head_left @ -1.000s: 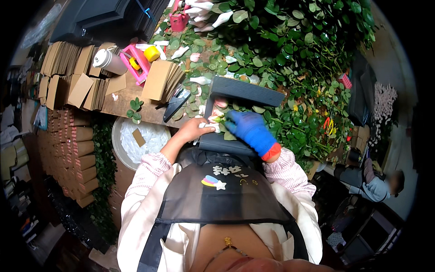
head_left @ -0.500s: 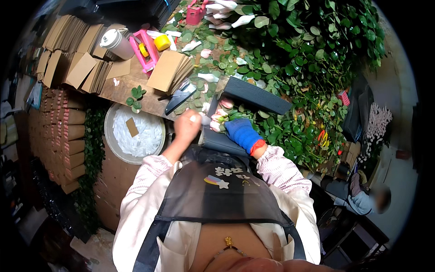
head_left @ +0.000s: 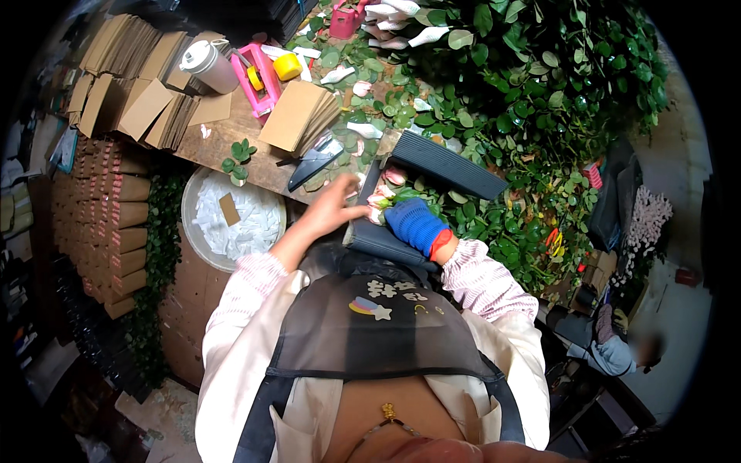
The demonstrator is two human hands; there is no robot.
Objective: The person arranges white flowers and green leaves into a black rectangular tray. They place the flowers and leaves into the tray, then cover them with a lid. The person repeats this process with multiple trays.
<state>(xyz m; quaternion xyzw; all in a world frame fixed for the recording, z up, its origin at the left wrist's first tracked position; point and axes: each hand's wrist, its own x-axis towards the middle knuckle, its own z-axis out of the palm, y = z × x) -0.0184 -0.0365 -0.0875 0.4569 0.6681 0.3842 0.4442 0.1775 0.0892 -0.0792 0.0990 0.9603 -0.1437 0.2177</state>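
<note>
A dark ridged trough (head_left: 448, 162) lies at the front of the leaf-strewn wooden table (head_left: 208, 147), with pale pink roses (head_left: 382, 197) and their green leaves inside it. My bare left hand (head_left: 332, 208) is at the trough's left end, fingers apart, thumb reaching toward the rose heads. My right hand (head_left: 414, 226), in a blue glove, is closed around the roses near their heads. Just left of the trough lie a black stapler-like tool (head_left: 315, 167) and a stack of cardboard pieces (head_left: 293, 116).
Behind are a pink tape dispenser (head_left: 258, 89), a white tumbler (head_left: 208, 65) and heaped rose foliage (head_left: 540, 85). A round bin of white strips (head_left: 235, 220) stands left below the table, beside rows of cardboard packages (head_left: 100, 224). A co-worker (head_left: 610, 343) is at the right.
My left hand was pinched on something white at the roses, then lifted leftward; now it is open beside them. My right hand has settled lower around the roses. The view has shifted slightly.
</note>
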